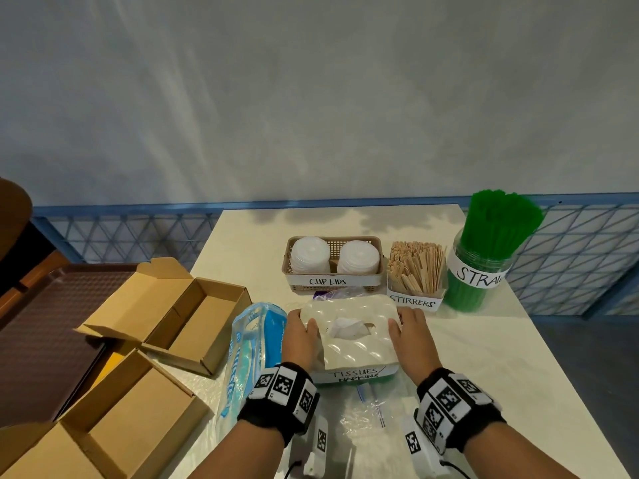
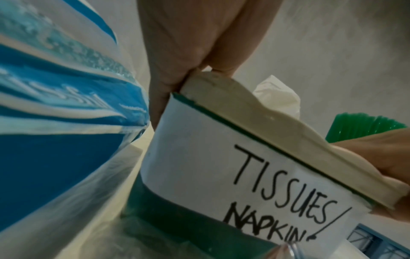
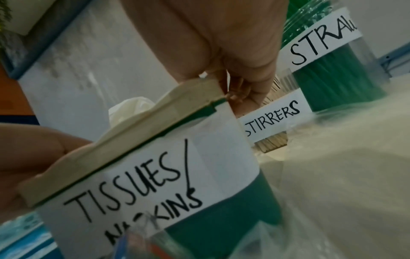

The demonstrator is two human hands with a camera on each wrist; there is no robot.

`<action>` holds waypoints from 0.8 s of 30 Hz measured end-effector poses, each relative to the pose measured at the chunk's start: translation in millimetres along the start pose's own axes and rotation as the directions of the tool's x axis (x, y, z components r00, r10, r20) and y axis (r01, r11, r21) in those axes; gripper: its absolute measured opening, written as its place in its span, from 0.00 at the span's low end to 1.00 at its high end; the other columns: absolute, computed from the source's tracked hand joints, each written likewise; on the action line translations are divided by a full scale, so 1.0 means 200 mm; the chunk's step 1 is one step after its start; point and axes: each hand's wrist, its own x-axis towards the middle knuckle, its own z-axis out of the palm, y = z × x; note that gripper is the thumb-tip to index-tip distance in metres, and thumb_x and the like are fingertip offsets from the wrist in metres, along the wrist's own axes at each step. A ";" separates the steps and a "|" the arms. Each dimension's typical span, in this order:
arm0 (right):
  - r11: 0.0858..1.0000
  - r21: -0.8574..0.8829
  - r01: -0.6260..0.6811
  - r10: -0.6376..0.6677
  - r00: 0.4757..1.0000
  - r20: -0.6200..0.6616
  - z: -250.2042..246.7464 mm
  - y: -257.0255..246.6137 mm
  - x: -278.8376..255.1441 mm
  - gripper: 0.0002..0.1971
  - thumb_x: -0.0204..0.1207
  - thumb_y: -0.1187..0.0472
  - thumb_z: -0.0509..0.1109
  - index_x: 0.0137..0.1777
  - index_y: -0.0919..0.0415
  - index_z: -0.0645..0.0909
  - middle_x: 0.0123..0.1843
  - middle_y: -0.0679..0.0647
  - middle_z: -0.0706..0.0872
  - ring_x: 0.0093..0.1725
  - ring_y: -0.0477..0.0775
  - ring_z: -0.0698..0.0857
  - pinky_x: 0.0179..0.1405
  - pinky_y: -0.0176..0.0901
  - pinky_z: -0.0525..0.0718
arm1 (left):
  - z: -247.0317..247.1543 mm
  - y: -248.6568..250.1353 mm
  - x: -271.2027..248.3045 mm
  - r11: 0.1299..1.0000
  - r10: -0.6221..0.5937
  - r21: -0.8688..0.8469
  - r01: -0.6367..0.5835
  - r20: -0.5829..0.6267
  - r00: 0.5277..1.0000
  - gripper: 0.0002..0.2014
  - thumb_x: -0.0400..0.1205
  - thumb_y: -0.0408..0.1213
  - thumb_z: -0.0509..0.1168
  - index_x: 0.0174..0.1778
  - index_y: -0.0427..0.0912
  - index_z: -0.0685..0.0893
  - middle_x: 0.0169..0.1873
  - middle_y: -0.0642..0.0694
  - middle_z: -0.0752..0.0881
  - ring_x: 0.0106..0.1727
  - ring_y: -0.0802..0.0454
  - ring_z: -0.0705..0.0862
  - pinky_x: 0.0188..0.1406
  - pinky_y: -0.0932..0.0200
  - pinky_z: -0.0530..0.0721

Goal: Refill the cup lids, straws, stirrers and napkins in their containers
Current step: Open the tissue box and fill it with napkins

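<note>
A green tissue box (image 1: 352, 376) labelled TISSUES/NAPKINS stands on the table in front of me, capped by a cream quilted lid (image 1: 359, 350). A white tissue (image 1: 345, 327) pokes up through the lid's slot. My left hand (image 1: 301, 335) grips the lid's left end and my right hand (image 1: 409, 333) grips its right end, thumbs on top and fingers down the sides. The left wrist view shows the left hand (image 2: 188, 52) pinching the lid (image 2: 244, 115) at its corner. The right wrist view shows the right hand (image 3: 221, 43) curled over the lid (image 3: 133, 136) edge.
Behind the box stand a CUP LIDS basket (image 1: 333, 283), a STIRRERS holder (image 1: 416, 271) and a jar of green straws (image 1: 484, 257). A blue tissue pack (image 1: 252, 344) lies left of the box. Open cardboard boxes (image 1: 193, 319) and a brown tray (image 1: 52, 323) sit farther left. Clear wrap (image 1: 363, 409) lies near me.
</note>
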 end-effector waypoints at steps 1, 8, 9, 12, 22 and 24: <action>1.000 0.001 0.010 -0.010 1.000 -0.001 0.00 0.00 0.00 0.16 0.83 0.63 0.58 0.68 0.68 0.73 0.64 0.64 0.74 0.62 0.63 0.76 0.64 0.49 0.73 | 0.00 0.00 0.00 1.000 0.007 -0.007 -0.007 -0.009 1.000 0.14 0.85 0.35 0.55 0.67 0.37 0.70 0.60 0.38 0.79 0.63 0.40 0.77 0.64 0.49 0.76; 0.990 0.140 0.031 -0.042 0.997 0.072 0.04 0.00 0.01 0.22 0.86 0.62 0.51 0.79 0.64 0.61 0.78 0.60 0.68 0.75 0.58 0.69 0.73 0.41 0.65 | 0.02 0.00 0.00 0.998 0.060 0.022 -0.058 -0.101 0.993 0.14 0.87 0.38 0.52 0.66 0.38 0.70 0.59 0.37 0.79 0.59 0.42 0.78 0.59 0.51 0.76; 0.988 0.155 0.017 -0.031 0.996 0.084 0.05 0.01 0.01 0.23 0.86 0.62 0.51 0.80 0.63 0.60 0.78 0.59 0.68 0.75 0.58 0.70 0.73 0.42 0.66 | 0.02 0.00 0.00 0.998 0.064 0.036 -0.060 -0.112 0.992 0.14 0.87 0.38 0.52 0.66 0.37 0.70 0.59 0.36 0.79 0.60 0.40 0.78 0.59 0.50 0.75; 0.982 0.188 -0.021 0.007 0.997 0.073 0.08 0.01 0.04 0.23 0.86 0.63 0.51 0.80 0.64 0.60 0.78 0.60 0.69 0.75 0.58 0.70 0.72 0.42 0.67 | 0.03 0.00 0.02 0.997 0.055 0.055 -0.048 -0.141 0.988 0.13 0.87 0.38 0.51 0.63 0.36 0.72 0.57 0.36 0.80 0.56 0.43 0.78 0.56 0.52 0.75; 0.969 0.229 -0.089 0.087 0.996 0.022 0.09 0.03 0.01 0.23 0.86 0.65 0.51 0.80 0.64 0.59 0.76 0.63 0.72 0.73 0.62 0.73 0.67 0.41 0.70 | -0.01 -0.01 0.11 0.972 0.214 0.065 -0.227 0.168 0.962 0.37 0.82 0.44 0.62 0.82 0.50 0.47 0.75 0.39 0.69 0.72 0.39 0.72 0.74 0.38 0.69; 0.967 0.236 -0.092 0.091 0.996 0.012 0.10 0.04 0.02 0.22 0.86 0.65 0.51 0.80 0.64 0.60 0.75 0.64 0.73 0.72 0.63 0.74 0.67 0.42 0.70 | -0.07 -0.01 0.12 0.862 0.246 0.302 -0.407 0.454 0.856 0.54 0.71 0.62 0.67 0.82 0.48 0.39 0.82 0.44 0.49 0.82 0.40 0.53 0.80 0.39 0.56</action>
